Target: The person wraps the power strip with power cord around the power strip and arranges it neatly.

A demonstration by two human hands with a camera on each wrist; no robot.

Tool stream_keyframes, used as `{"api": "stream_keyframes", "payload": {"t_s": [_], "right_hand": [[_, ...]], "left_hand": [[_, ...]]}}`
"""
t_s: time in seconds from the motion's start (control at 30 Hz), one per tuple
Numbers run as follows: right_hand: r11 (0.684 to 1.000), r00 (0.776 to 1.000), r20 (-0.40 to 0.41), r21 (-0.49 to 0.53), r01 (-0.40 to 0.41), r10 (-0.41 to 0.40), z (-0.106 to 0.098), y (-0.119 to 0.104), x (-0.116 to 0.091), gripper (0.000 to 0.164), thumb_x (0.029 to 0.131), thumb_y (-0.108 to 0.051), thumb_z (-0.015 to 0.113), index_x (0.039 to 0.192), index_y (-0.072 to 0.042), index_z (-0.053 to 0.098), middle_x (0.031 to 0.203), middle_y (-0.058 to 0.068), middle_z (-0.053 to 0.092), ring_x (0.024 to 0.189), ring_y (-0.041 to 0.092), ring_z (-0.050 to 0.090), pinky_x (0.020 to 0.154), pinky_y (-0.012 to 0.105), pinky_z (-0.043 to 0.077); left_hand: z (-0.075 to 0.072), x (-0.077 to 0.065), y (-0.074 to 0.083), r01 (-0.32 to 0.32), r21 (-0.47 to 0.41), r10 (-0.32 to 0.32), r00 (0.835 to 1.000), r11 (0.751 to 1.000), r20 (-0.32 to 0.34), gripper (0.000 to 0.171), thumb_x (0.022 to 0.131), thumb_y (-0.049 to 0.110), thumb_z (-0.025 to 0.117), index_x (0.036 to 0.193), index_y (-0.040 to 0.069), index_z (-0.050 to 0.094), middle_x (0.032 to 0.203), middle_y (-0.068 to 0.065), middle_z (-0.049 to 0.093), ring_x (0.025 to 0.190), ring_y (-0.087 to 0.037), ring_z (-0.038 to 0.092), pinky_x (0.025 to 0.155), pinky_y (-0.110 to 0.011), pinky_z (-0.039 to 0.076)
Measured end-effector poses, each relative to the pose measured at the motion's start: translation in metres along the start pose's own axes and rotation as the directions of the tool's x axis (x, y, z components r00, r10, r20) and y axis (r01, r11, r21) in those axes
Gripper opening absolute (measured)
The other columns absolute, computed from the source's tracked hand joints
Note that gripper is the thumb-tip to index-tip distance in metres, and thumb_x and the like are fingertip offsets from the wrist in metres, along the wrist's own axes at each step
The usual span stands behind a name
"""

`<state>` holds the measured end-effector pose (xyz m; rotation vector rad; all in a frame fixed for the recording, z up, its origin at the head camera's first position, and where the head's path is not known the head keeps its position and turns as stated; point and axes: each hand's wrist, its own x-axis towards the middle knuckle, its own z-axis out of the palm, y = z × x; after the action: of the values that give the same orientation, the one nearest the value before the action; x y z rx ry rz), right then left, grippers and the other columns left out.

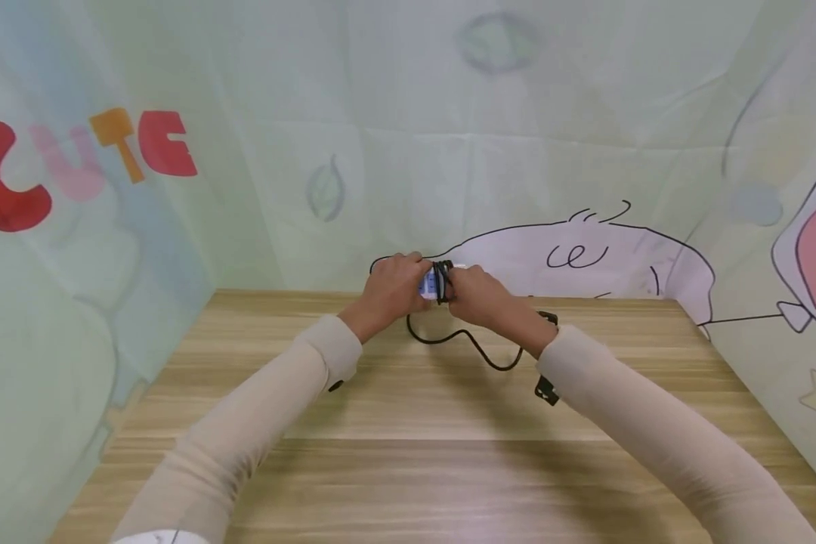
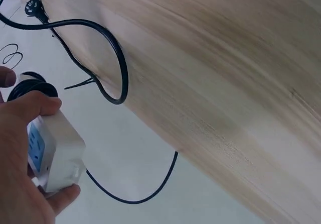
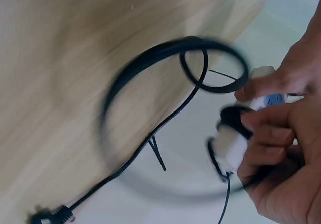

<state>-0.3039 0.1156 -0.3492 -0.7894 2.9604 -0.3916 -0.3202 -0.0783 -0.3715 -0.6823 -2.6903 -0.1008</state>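
A small white power strip (image 1: 430,284) with a blue socket face is held in the air above the far edge of the wooden table (image 1: 408,468), a little above the middle of the head view. Its black cable (image 1: 479,349) is wound several times around one end of the body, and the rest hangs down in a loose loop onto the table, ending in a plug (image 2: 34,6) that is seen in the upper left corner of the left wrist view.

The strip is judged to be light and rigid, with smooth plastic sides which could slip, so it is best taken across its short sides. The cable is judged soft and springy; the windings may loosen if they are not pressed.

The left hand (image 1: 389,291) is closed around the body of the strip: the thumb lies over the top edge and a finger supports it from below, as shown in the lower left of the left wrist view. The right hand (image 1: 479,296) is curled around the wound end, with its fingers (image 3: 271,133) pinching the black turns against the white body. A thin cable tie (image 3: 157,153) sticks out from the cable, near the middle of the right wrist view
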Motion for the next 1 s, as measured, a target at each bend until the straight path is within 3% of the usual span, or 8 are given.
{"api": "stream_keyframes", "payload": {"t_s": [0.07, 0.17, 0.33, 0.53, 0.6, 0.73, 0.87, 1.0], "right_hand": [[0.993, 0.999, 0.044, 0.120, 0.004, -0.009, 0.005, 0.001, -0.001, 0.011, 0.101, -0.001, 0.059, 0.099, -0.001, 0.070, 0.086, 0.006, 0.065, 0.068, 0.014, 0.050, 0.065, 0.029, 0.044], [0.978, 0.995, 0.097, 0.208, 0.006, -0.027, 0.014, 0.003, -0.005, 0.019, 0.098, -0.002, 0.061, 0.108, 0.001, 0.077, 0.094, 0.009, 0.074, 0.068, 0.012, 0.051, 0.068, 0.027, 0.045], [0.965, 0.992, 0.113, 0.259, 0.026, -0.057, 0.023, 0.017, -0.006, 0.015, 0.096, -0.005, 0.064, 0.102, -0.006, 0.077, 0.087, 0.006, 0.071, 0.070, 0.015, 0.056, 0.069, 0.031, 0.048], [0.944, 0.977, 0.129, 0.307, 0.122, -0.169, 0.072, 0.083, 0.025, 0.011, 0.087, -0.015, 0.070, 0.091, -0.021, 0.078, 0.069, -0.005, 0.060, 0.061, 0.013, 0.049, 0.062, 0.035, 0.044], [0.951, 0.979, 0.132, 0.289, 0.112, -0.155, 0.085, 0.101, 0.036, 0.014, 0.085, -0.013, 0.069, 0.091, -0.023, 0.078, 0.066, -0.005, 0.058, 0.057, 0.013, 0.046, 0.059, 0.036, 0.043], [0.943, 0.976, 0.042, 0.271, 0.194, -0.213, 0.121, 0.147, 0.064, 0.020, 0.086, -0.012, 0.066, 0.085, -0.029, 0.074, 0.069, -0.008, 0.064, 0.059, 0.012, 0.049, 0.059, 0.034, 0.043], [0.940, 0.977, 0.021, 0.275, 0.200, -0.214, 0.124, 0.148, 0.069, 0.022, 0.090, -0.012, 0.066, 0.084, -0.031, 0.072, 0.079, -0.008, 0.068, 0.068, 0.014, 0.054, 0.066, 0.034, 0.046], [0.952, 0.981, 0.013, 0.244, 0.184, -0.193, 0.106, 0.121, 0.050, 0.017, 0.094, -0.010, 0.065, 0.088, -0.024, 0.072, 0.084, -0.002, 0.070, 0.072, 0.017, 0.055, 0.072, 0.036, 0.047]], "left_hand": [[-0.001, -0.001, -0.006, 0.036, -0.019, -0.036, 0.999, 0.999, -0.019, 0.053, 0.086, 0.035, 0.098, 0.127, 0.007, 0.080, 0.110, -0.010, 0.079, 0.094, -0.033, 0.078, 0.076, -0.049, 0.066], [-0.002, -0.002, -0.012, 0.062, -0.065, -0.065, 0.997, 0.996, -0.048, 0.055, 0.086, 0.034, 0.099, 0.130, 0.006, 0.080, 0.110, -0.011, 0.078, 0.092, -0.033, 0.076, 0.075, -0.049, 0.065], [-0.002, -0.004, -0.015, -0.001, -0.109, -0.007, 0.997, 0.994, -0.073, 0.057, 0.087, 0.032, 0.097, 0.133, 0.005, 0.078, 0.110, -0.013, 0.079, 0.090, -0.032, 0.076, 0.076, -0.049, 0.065], [-0.002, -0.007, -0.015, -0.010, -0.215, -0.015, 0.993, 0.977, -0.114, 0.058, 0.083, 0.028, 0.096, 0.132, 0.004, 0.077, 0.113, -0.015, 0.080, 0.089, -0.032, 0.076, 0.079, -0.050, 0.064], [-0.003, -0.006, -0.014, -0.030, -0.252, -0.004, 0.991, 0.967, -0.133, 0.059, 0.082, 0.027, 0.096, 0.133, 0.004, 0.077, 0.114, -0.015, 0.081, 0.089, -0.031, 0.076, 0.080, -0.050, 0.064], [-0.006, -0.004, -0.009, -0.079, -0.274, 0.037, 0.987, 0.958, -0.156, 0.058, 0.082, 0.026, 0.095, 0.132, 0.003, 0.077, 0.115, -0.016, 0.081, 0.088, -0.031, 0.076, 0.079, -0.050, 0.064], [-0.005, -0.002, -0.005, -0.098, -0.277, 0.054, 0.986, 0.956, -0.160, 0.056, 0.085, 0.026, 0.093, 0.133, 0.002, 0.076, 0.118, -0.016, 0.081, 0.091, -0.031, 0.077, 0.080, -0.048, 0.065], [-0.003, -0.001, -0.002, -0.098, -0.290, 0.052, 0.985, 0.952, -0.164, 0.052, 0.087, 0.025, 0.091, 0.131, 0.001, 0.076, 0.118, -0.017, 0.081, 0.091, -0.030, 0.077, 0.079, -0.047, 0.065]]}}
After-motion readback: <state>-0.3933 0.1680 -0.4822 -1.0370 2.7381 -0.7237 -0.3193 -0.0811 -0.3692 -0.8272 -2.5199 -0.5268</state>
